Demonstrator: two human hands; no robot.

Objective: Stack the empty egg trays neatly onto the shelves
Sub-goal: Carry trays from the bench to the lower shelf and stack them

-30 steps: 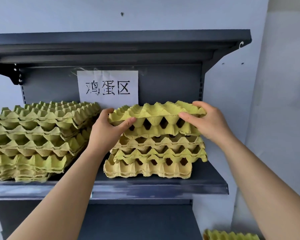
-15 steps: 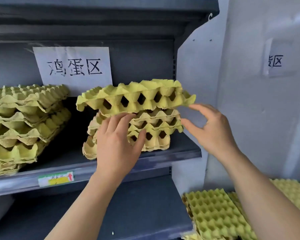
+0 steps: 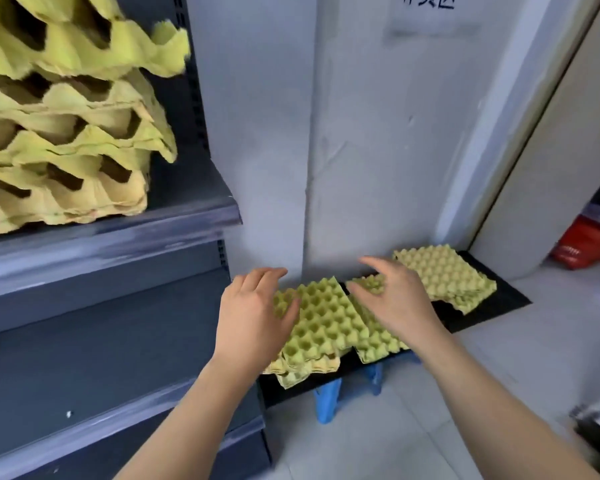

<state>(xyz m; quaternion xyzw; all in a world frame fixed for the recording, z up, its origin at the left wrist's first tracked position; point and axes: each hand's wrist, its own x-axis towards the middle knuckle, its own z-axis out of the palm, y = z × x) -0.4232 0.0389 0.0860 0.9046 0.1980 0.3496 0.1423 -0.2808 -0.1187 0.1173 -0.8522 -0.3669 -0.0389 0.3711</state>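
A stack of yellow-green egg trays (image 3: pixel 66 133) stands on the grey shelf (image 3: pixel 111 233) at the upper left. Low on the right, more trays lie on a black board (image 3: pixel 492 306): a near pile (image 3: pixel 321 323), a middle tray (image 3: pixel 374 341) and a far pile (image 3: pixel 444 275). My left hand (image 3: pixel 253 317) hovers over the near pile's left edge, fingers apart, holding nothing. My right hand (image 3: pixel 392 299) is spread above the middle tray and grips nothing.
An empty lower shelf (image 3: pixel 101 341) sits below the stacked one. The black board rests on a blue stool (image 3: pixel 328 400) against the white wall. A red box (image 3: pixel 586 244) lies beyond the doorway at the right. Pale floor tiles surround the stool.
Both hands let go of the top tray on the shelf stack and dropped down to the right, over the trays on the black board. The view swung down and right with them.
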